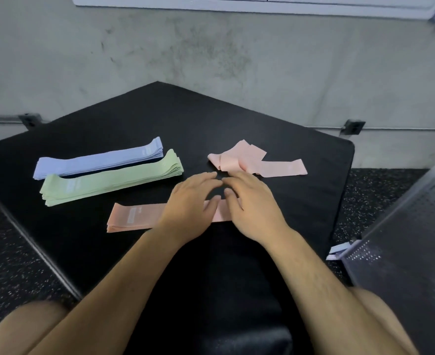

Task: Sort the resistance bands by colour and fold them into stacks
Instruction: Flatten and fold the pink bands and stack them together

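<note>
A stack of blue bands (98, 160) lies flat at the back left of the black mat (160, 111). Just in front of it sits a stack of green bands (111, 179). Nearer to me is a flat stack of pink bands (134, 216). My left hand (190, 203) and my right hand (252, 203) hover side by side over its right end, fingers relaxed and pointing forward, holding nothing. A loose, crumpled heap of pink bands (252, 161) lies just beyond my fingertips.
A grey perforated metal bin (403, 247) stands at the right, with a pale blue band (339, 251) at its foot on the speckled floor. A concrete wall runs behind the mat. My knees show at the bottom.
</note>
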